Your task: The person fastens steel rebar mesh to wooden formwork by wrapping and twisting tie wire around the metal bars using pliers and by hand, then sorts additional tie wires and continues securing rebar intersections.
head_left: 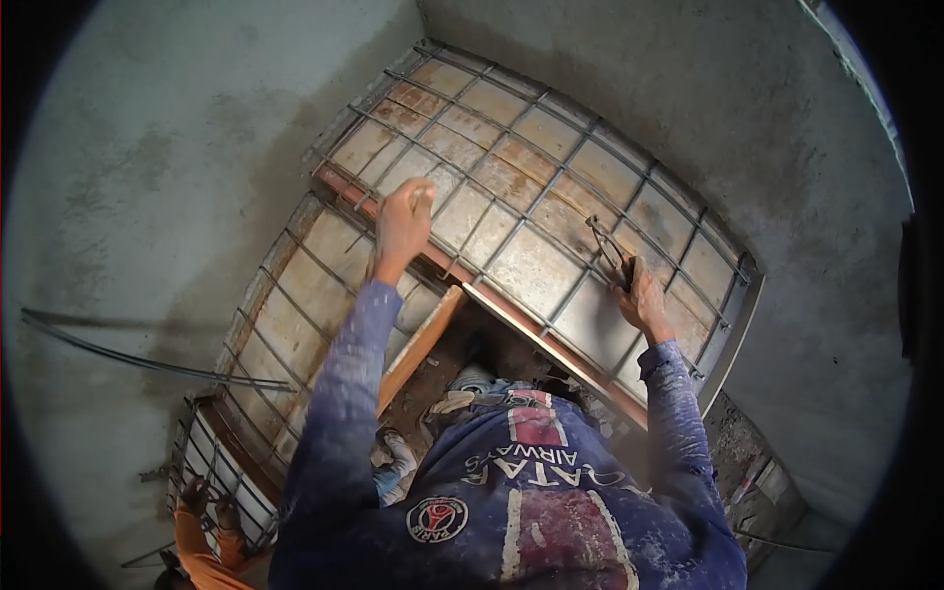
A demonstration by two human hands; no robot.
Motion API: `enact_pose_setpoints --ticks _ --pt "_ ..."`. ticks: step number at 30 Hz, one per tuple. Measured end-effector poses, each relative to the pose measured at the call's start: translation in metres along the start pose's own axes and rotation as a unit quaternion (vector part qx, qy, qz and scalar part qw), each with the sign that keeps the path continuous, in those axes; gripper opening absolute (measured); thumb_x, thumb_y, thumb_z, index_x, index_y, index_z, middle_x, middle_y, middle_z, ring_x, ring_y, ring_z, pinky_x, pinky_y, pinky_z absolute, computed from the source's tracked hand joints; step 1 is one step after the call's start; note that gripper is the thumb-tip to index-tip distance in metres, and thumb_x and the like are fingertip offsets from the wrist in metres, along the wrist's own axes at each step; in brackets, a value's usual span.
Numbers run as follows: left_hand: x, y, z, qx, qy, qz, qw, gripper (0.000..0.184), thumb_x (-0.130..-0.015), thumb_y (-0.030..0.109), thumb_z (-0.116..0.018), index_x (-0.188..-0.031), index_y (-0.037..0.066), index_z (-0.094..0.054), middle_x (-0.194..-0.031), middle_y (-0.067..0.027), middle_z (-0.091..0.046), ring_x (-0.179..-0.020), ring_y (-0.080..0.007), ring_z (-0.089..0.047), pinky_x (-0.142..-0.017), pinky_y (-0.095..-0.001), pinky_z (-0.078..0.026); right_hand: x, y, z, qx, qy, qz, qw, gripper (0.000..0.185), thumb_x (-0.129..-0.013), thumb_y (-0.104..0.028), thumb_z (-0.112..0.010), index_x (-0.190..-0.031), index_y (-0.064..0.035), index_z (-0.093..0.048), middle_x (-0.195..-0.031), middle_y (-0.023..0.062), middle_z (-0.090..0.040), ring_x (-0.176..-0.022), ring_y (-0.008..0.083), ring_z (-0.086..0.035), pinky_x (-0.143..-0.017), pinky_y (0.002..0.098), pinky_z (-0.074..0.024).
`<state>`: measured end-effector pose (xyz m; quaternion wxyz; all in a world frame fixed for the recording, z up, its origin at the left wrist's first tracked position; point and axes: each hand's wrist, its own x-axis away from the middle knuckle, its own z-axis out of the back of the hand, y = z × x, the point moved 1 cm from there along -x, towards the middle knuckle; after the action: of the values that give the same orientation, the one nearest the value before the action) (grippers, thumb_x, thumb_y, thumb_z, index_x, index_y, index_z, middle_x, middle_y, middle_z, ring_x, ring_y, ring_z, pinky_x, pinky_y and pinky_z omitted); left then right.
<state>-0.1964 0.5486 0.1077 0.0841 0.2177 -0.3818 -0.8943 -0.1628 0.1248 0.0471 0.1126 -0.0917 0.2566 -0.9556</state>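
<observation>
My right hand [644, 303] is wrapped round the handles of a pair of pincers [610, 246]. The jaws of the pincers point up and left, over a grid of steel rebar [536, 206]. My left hand [403, 224] is raised near the front left edge of the grid, its fingers curled closed. Whatever may be inside those fingers is too small or hidden to tell. Beneath the bars lie stained formwork boards [511, 264], with a reddish edge board [531, 323] along the side nearest me.
Lower left, another barred section [295, 285] steps down beside a wooden plank [421, 349]. A co-worker's hands [211, 501], in orange sleeves, touch bars at bottom left. Loose rods [147, 356] stick out at left. Grey plastered walls [669, 88] enclose the grid.
</observation>
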Motion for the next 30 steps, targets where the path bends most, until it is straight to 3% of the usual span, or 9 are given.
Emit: enact_pose_setpoints --ticks 1,2,4,5,7,10,13,19,30 --pt "-0.022 -0.028 -0.011 -0.014 0.043 -0.084 0.995 0.024 -0.094 0.019 -0.067 -0.114 0.007 -0.070 -0.066 -0.0134 -0.061 -0.069 -0.0341 -0.066 -0.066 -0.0437 -0.051 0.004 -0.004 -0.007 0.001 -0.002 -0.006 1.000 0.044 -0.083 -0.020 -0.073 -0.115 -0.0042 -0.047 -0.104 0.0288 -0.065 -0.100 0.0499 -0.062 -0.081 0.0556 -0.0482" --pt "-0.042 -0.044 -0.016 -0.012 0.038 -0.085 0.996 0.024 -0.094 0.019 -0.067 -0.114 0.007 -0.070 -0.066 -0.0134 -0.061 -0.069 -0.0341 -0.066 -0.066 -0.0437 -0.051 0.006 -0.004 -0.015 -0.021 0.040 0.000 0.999 0.044 -0.082 -0.018 -0.073 -0.115 -0.0045 -0.046 -0.103 0.0284 -0.065 -0.099 0.0497 -0.062 -0.080 0.0555 -0.0480" --pt "-0.075 -0.073 -0.028 -0.119 -0.070 0.005 0.990 0.028 -0.094 0.018 -0.066 -0.121 0.013 -0.070 -0.094 -0.0185 -0.068 -0.095 -0.0437 -0.067 -0.083 -0.0508 -0.053 0.010 -0.005 -0.026 -0.032 0.101 -0.002 0.994 0.044 -0.081 -0.013 -0.074 -0.115 -0.0049 -0.047 -0.100 0.0251 -0.067 -0.098 0.0483 -0.064 -0.079 0.0523 -0.0489" --pt "-0.090 -0.088 -0.032 -0.117 -0.071 0.005 0.990 0.028 -0.094 0.018 -0.066 -0.121 0.013 -0.070 -0.094 -0.0185 -0.068 -0.095 -0.0437 -0.067 -0.083 -0.0508 -0.053 0.010 -0.005 -0.029 -0.031 0.101 -0.004 0.994 0.044 -0.081 -0.013 -0.074 -0.115 -0.0049 -0.047 -0.100 0.0251 -0.067 -0.098 0.0483 -0.064 -0.079 0.0523 -0.0489" --pt "-0.110 -0.112 -0.042 -0.214 -0.115 -0.016 0.970 0.031 -0.092 0.016 -0.067 -0.123 0.019 -0.071 -0.122 -0.0192 -0.060 -0.103 -0.0419 -0.066 -0.086 -0.0516 -0.052 0.014 -0.015 -0.025 -0.076 0.114 -0.017 0.990 0.043 -0.081 -0.011 -0.074 -0.114 -0.0048 -0.048 -0.098 0.0225 -0.067 -0.097 0.0466 -0.065 -0.080 0.0490 -0.0499" --pt "-0.130 -0.133 -0.038 -0.196 -0.172 -0.007 0.965 0.034 -0.089 0.016 -0.070 -0.123 0.021 -0.071 -0.136 -0.0181 -0.050 -0.105 -0.0414 -0.064 -0.087 -0.0514 -0.052 0.018 -0.025 -0.024 -0.066 0.124 -0.059 0.988 0.040 -0.080 -0.010 -0.074 -0.111 -0.0037 -0.049 -0.095 0.0207 -0.067 -0.093 0.0429 -0.066 -0.080 0.0464 -0.0502" --pt "-0.129 -0.146 -0.036 -0.150 -0.134 -0.065 0.977 0.030 -0.087 0.017 -0.074 -0.117 0.021 -0.074 -0.125 -0.0146 -0.057 -0.103 -0.0362 -0.065 -0.087 -0.0496 -0.051 0.018 -0.020 -0.025 -0.092 0.127 -0.074 0.985 0.040 -0.079 -0.011 -0.074 -0.110 -0.0034 -0.050 -0.094 0.0207 -0.066 -0.091 0.0415 -0.065 -0.080 0.0456 -0.0500" --pt "-0.123 -0.148 -0.034 -0.122 -0.084 -0.053 0.988 0.017 -0.086 0.018 -0.074 -0.102 0.017 -0.078 -0.109 -0.0052 -0.064 -0.100 -0.0309 -0.065 -0.084 -0.0453 -0.050 0.019 -0.021 -0.025 -0.073 0.122 -0.082 0.986 0.043 -0.078 -0.015 -0.075 -0.111 -0.0033 -0.052 -0.099 0.0216 -0.066 -0.095 0.0418 -0.064 -0.083 0.0462 -0.0492" --pt "-0.129 -0.154 -0.028 -0.090 -0.119 -0.083 0.985 0.017 -0.089 0.017 -0.073 -0.103 0.010 -0.076 -0.107 -0.0102 -0.064 -0.100 -0.0341 -0.064 -0.086 -0.0453 -0.049 0.017 -0.019 -0.022 -0.122 0.085 -0.099 0.984 0.042 -0.078 -0.016 -0.076 -0.111 -0.0027 -0.054 -0.094 0.0201 -0.067 -0.090 0.0404 -0.065 -0.081 0.0437 -0.0496"
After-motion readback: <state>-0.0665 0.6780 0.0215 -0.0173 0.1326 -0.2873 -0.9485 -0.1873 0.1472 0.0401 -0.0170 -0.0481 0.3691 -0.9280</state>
